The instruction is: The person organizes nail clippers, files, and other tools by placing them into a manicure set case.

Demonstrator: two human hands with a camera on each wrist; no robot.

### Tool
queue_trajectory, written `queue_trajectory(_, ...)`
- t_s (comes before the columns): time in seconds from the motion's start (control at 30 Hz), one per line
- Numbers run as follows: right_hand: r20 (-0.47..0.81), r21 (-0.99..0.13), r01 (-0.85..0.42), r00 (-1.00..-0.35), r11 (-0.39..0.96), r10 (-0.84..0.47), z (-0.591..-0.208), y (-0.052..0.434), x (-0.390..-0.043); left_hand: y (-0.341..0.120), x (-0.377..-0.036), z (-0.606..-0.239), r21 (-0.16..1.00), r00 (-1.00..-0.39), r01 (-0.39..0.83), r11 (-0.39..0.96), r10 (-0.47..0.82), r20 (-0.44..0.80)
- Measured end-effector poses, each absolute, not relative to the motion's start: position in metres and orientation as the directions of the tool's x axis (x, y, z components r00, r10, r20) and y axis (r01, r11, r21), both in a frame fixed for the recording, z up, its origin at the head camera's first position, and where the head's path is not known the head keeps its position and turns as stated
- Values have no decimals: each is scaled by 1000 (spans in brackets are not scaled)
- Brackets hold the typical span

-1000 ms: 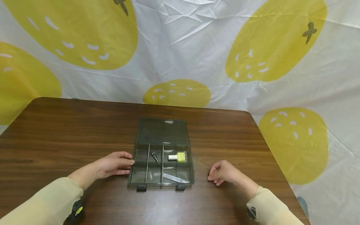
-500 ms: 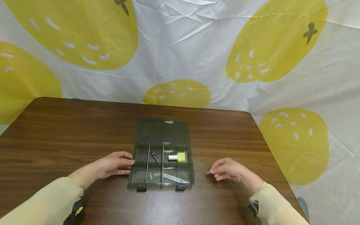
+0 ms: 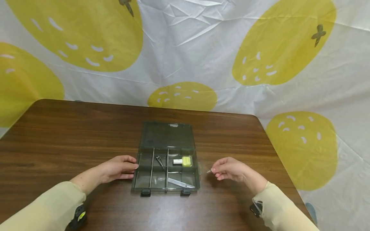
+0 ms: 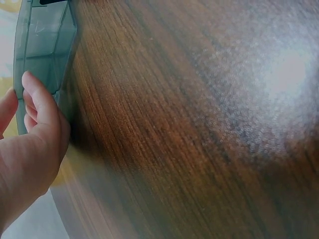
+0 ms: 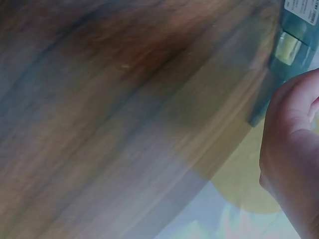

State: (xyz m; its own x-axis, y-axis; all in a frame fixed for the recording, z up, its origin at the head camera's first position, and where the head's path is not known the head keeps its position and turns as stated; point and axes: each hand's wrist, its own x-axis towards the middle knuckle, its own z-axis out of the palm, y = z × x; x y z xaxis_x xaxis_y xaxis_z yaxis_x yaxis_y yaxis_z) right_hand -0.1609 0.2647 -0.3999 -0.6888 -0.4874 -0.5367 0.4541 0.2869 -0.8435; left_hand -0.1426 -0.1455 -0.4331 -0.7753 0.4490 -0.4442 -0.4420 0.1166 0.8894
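Note:
A smoky, see-through divided box lies with its lid folded back. My left hand rests against its left side, fingers fairly straight; the left wrist view shows these fingers by the box wall. To the right of the box, my right hand pinches a small slim item with a pale tip; its kind is too small to tell. That item is hidden in the right wrist view. Inside the box are a yellow nail polish bottle with a white cap, a dark slender piece and a pale flat strip.
Two dark latches stick out at the box's front edge. Something clear and faint lies on the wood just right of the box. The brown table ends at a white curtain with yellow fruit shapes.
My right hand has lifted away from its lower spot and come a little toward the box, the small slim item now showing at its fingertips. The left hand and the box stay put.

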Motion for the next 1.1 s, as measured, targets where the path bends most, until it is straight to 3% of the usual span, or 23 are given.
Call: queue_trajectory(1.1,-533,-846,413,-646,336,-547,-383,146,-170,-146,-141,-433,888,-774,-447,106,452,-443)
